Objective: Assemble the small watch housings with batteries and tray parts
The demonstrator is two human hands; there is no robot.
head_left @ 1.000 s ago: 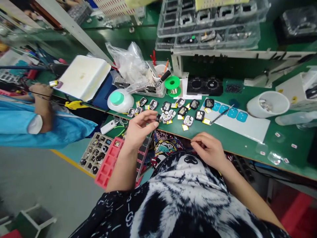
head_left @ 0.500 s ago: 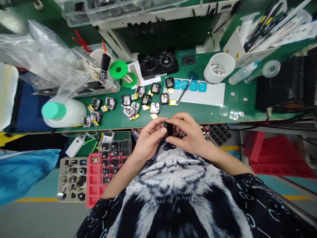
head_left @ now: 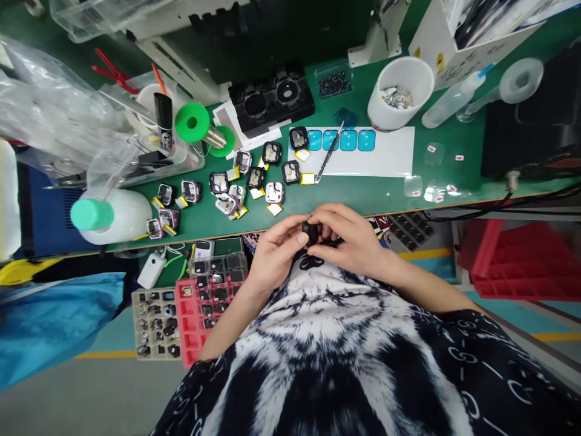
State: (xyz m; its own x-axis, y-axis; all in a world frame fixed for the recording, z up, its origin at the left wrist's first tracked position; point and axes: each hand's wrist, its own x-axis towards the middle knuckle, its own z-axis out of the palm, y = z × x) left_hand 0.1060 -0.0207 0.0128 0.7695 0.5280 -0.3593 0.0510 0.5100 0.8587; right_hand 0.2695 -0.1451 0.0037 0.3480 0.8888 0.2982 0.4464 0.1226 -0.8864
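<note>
Between my two hands, just past the table's front edge, is a small black case part. My left hand pinches its left side between thumb and fingers. My right hand grips the right side, its fingers curled and partly hiding it. On the table beyond lie several small watch-like cases with yellow tabs, among them a black one and a white one. Tweezers rest on a white sheet with blue square stickers.
A white cup of small metal parts stands at the back right. Left are a green solder spool and a bottle with a green cap. Below the table's left part are a red tray and a beige parts tray.
The view has shifted and turned slightly, so the bench things appear moved. Both hands still hold the black part, which now shows more of its face.
</note>
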